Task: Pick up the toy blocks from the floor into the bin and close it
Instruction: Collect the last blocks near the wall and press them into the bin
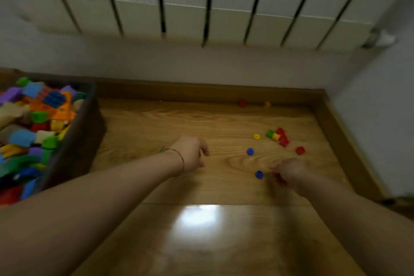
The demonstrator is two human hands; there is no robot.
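You're seeing a dim, soft, motion-blurred view; a white glare patch sits on the floor [199, 217], and edges bow from wide-angle distortion.

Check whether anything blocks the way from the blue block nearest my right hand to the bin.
Nothing visible does: bare floor lies between the blue block and the open bin, with only the left hand above that stretch.

Readable text, labels, brands, numbers, signs: none. The toy blocks [277, 135], bin [74, 141] and radiator [186, 18] are too blurred to show any marking.
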